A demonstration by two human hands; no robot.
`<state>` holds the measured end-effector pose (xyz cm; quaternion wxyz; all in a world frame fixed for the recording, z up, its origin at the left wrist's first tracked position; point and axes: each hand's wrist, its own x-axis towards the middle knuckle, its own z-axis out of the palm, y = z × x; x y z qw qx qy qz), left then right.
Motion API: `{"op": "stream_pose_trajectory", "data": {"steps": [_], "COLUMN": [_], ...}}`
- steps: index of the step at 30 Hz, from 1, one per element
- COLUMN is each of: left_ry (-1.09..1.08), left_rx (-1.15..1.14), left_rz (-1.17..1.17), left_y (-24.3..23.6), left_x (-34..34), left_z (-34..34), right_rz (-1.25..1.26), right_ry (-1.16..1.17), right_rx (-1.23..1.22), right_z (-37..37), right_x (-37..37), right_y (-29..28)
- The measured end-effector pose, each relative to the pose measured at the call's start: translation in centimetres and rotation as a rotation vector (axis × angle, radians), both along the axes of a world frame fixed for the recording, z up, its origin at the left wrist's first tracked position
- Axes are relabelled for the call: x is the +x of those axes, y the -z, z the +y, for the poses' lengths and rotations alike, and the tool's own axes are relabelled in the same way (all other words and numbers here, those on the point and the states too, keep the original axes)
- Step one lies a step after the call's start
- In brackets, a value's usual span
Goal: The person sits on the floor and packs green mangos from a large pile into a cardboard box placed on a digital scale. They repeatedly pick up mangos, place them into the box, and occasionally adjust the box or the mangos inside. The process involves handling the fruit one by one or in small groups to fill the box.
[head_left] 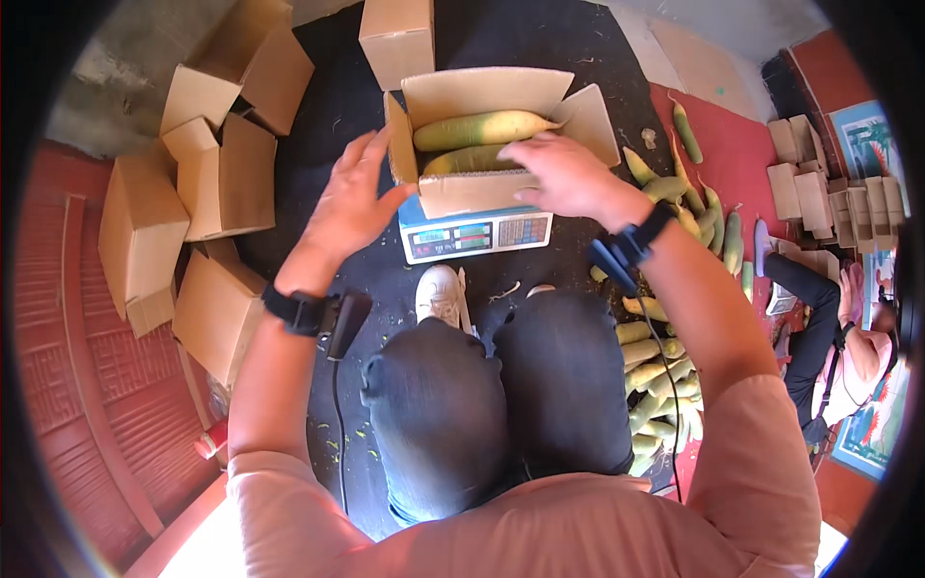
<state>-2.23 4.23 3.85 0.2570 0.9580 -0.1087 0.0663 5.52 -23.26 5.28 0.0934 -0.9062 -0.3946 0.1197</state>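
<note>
Left hand [352,202] and right hand [570,176], fingers parted, at an open brown cardboard box [469,198]

From the head view, we see the box sitting on a blue-topped white digital scale [422,246]; its display is too small for us to make out. Inside lie two long green-and-yellow radishes: the far one [482,128] shows nearly whole, while the near one [462,162] is partly hidden by the box's near wall and the right fingers.

The left fingers are spread and hold nothing, just beside the box's left wall; we cannot tell whether they touch it. The right fingers reach over the near edge toward the near radish, the thumb apart in front of the wall. We see nothing lifted between them, but cannot tell whether they touch cardboard or radish.

To the left we find open brown cartons [145,226] grouped together, overlapping one another. Another tan box [397,58] is cut off by the upper edge. On the right, a heap of pale green-yellow radishes [665,380] runs behind the right forearm, which hides part of it. Farther right, another person [858,371] is partly lost in the dark lens rim. Of the person's white shoes, we see one [440,294] clearly; a knee covers most of the other.
</note>
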Motion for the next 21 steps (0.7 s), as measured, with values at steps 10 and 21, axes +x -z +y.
{"op": "stream_pose_trajectory", "data": {"steps": [10, 21], "left_ry": [-0.204, 0.147], "left_rx": [0.278, 0.225], "left_rz": [0.236, 0.056], "left_y": [2.3, -4.3], "left_x": [14.6, 8.9], "left_z": [-2.5, -10.8], "right_rz": [-0.092, -0.118], "right_ry": [-0.050, -0.152], "right_rx": [-0.278, -0.258], "right_z": [1.0, -12.7], "right_x": [0.4, -5.4], "right_y": [3.1, -5.5]}}
